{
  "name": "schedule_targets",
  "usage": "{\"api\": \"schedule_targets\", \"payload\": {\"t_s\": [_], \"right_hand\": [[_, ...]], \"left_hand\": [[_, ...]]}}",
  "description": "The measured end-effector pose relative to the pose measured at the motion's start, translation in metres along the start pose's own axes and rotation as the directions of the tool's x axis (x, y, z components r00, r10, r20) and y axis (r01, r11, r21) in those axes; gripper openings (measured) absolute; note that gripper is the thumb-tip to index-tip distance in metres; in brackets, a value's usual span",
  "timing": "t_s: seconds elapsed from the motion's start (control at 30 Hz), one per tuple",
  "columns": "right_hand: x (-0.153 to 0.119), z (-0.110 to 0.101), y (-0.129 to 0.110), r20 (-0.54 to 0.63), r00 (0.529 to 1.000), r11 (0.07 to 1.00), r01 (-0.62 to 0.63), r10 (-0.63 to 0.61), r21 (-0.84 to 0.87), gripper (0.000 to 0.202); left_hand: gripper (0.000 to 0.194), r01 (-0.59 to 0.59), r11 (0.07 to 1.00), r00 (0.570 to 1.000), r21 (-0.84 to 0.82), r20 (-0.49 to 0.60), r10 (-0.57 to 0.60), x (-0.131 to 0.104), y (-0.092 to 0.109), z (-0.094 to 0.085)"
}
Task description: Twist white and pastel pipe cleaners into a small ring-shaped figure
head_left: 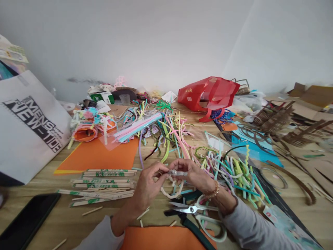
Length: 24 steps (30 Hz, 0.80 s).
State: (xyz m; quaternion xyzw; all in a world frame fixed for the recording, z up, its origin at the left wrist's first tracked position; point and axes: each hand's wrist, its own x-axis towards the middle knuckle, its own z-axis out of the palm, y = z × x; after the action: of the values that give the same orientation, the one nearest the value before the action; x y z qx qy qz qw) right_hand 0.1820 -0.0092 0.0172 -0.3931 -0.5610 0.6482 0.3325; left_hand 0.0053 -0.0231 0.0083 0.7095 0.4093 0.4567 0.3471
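In the middle of the table my left hand [151, 184] and my right hand [191, 173] meet, fingertips pinched together. Between them is a small clear, shiny strip [178, 173], perhaps plastic; its exact kind is too small to make out. A cream fuzzy pipe cleaner [170, 195] curves in a loop just beneath the fingers; whether it is held is unclear. White-handled scissors [192, 209] lie partly open below my right hand, on top of dark-handled pliers or cutters [194, 229]. Wrapped chopsticks [104, 182] lie left of my left hand.
Loose pipe cleaners [234, 170] heap up on the right. An orange sheet [104, 156], a black phone [30, 220] and a white bag [33, 128] are at left. A red bag [208, 93] stands at the back; woven brown baskets [301, 132] sit far right.
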Motion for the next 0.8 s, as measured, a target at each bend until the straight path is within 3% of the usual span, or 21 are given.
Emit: {"api": "schedule_targets", "payload": {"t_s": [0.2,0.33,0.4,0.5,0.57,0.63,0.8], "right_hand": [[-0.002,0.003,-0.002,0.004,0.999,0.993,-0.038,0.037,0.113,0.037],[-0.006,0.007,-0.007,-0.009,1.0,0.993,0.014,-0.013,0.114,0.035],[-0.008,0.008,-0.009,-0.017,0.999,0.996,0.048,-0.047,0.071,0.034],[-0.01,0.008,-0.01,-0.046,0.997,0.998,0.055,-0.055,0.001,0.032],[-0.011,0.007,-0.012,-0.035,0.998,0.999,0.042,-0.043,-0.012,0.032],[-0.01,0.004,-0.013,0.009,0.999,0.999,0.044,-0.044,-0.006,0.033],[-0.01,-0.001,-0.014,0.03,0.996,0.997,0.079,-0.078,-0.019,0.033]], "left_hand": [[0.014,-0.31,0.931,0.944,0.193,-0.053,0.325,-0.003,0.0,0.001],[0.016,-0.321,0.919,0.937,0.23,-0.062,0.343,-0.007,0.004,0.002],[0.014,-0.241,0.956,0.964,0.168,-0.069,0.255,-0.007,0.007,0.002],[0.006,0.052,0.996,0.998,-0.072,-0.037,-0.055,-0.003,0.008,0.0],[0.002,0.261,0.929,0.965,-0.263,0.084,-0.248,0.002,0.006,-0.002],[0.006,0.378,0.83,0.926,-0.41,0.185,-0.33,0.006,0.004,-0.004],[0.019,0.51,0.574,0.856,-0.641,0.315,-0.409,0.009,0.003,-0.006]]}}
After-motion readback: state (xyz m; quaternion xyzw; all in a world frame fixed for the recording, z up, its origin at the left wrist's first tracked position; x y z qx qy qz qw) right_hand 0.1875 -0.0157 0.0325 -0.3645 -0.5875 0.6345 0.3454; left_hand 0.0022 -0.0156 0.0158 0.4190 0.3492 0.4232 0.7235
